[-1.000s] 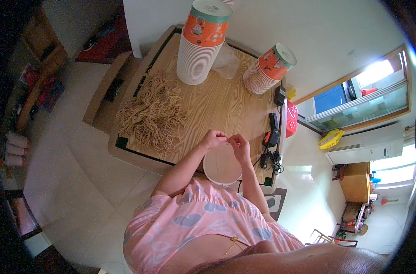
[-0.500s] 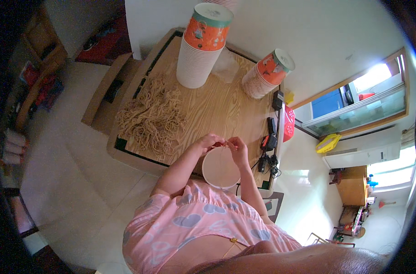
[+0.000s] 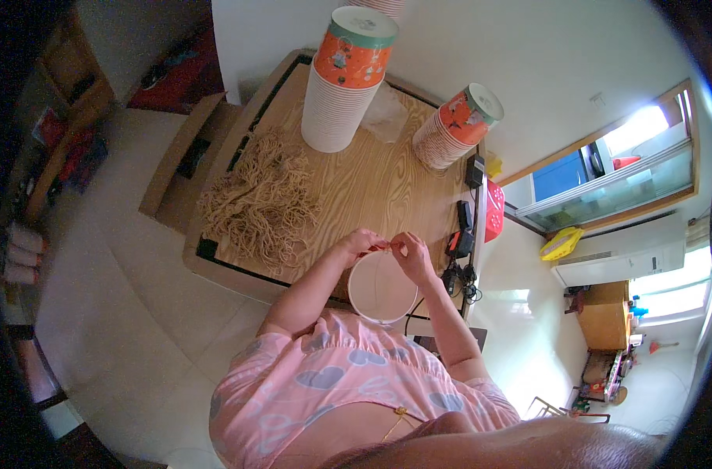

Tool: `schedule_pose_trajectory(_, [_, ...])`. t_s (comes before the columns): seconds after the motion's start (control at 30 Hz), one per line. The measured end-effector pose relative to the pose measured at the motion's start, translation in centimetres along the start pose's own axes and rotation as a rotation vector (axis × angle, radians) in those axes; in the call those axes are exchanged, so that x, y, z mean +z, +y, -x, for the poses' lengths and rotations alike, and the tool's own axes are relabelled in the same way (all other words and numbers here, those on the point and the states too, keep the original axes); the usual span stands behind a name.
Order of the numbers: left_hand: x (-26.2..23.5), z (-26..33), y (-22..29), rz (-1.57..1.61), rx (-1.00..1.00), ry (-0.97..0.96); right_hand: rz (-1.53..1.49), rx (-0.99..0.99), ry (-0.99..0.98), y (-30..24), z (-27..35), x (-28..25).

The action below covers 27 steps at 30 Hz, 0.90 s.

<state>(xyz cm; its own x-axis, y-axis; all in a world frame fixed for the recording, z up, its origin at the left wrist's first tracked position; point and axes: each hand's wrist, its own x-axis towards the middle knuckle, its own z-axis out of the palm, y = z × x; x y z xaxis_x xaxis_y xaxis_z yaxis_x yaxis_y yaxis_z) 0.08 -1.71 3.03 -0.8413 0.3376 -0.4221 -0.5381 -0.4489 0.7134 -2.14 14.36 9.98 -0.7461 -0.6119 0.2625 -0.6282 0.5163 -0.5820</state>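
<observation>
A white round paper tub (image 3: 382, 288) is at the table's near edge against my body, its pale round face toward me. A thin line like a strand of cord runs across that face up to my fingers. At the tub's far rim, my left hand (image 3: 364, 241) and my right hand (image 3: 412, 255) meet, fingertips pinched together on what looks like the cord. Something reddish shows between the fingers; the exact grip is too small to see. On the table to the left lies a loose heap of tan cord (image 3: 262, 205).
Nested upside-down tubs with orange and green bands form a tall stack (image 3: 342, 98) at the back and a shorter stack (image 3: 448, 133) at the right. Black power adapters and cables (image 3: 461, 244) line the right edge. A cardboard box (image 3: 186, 160) stands left of the wooden table (image 3: 379, 187).
My right hand has shifted slightly right, its fingers more curled, and its elbow has swung outward. The tub has moved a little to the right. My left hand has barely moved.
</observation>
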Motion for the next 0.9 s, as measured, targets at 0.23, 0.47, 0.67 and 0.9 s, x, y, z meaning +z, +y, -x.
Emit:
schedule_pose_trajectory(0.23, [0.7, 0.1, -0.5, -0.239, 0.259, 0.146, -0.185, 0.354, -0.210, 3.5, -0.2, 1.6])
schedule_pose_trajectory(0.47, [0.0, -1.2, -2.2, -0.633, 0.495, 0.340, -0.575, 0.550, -0.345, 4.7, -0.8, 1.9])
schedule_pose_trajectory(0.67, [-0.8, -1.8, -3.0, -0.486, 0.411, 0.323, -0.754, 0.572, -0.165, 1.7, -0.2, 1.5])
schedule_pose_trajectory(0.9, [0.1, -1.9, -2.8, -0.433, 0.409, 0.332, -0.506, 0.467, 0.037, 1.2, 1.1, 2.1])
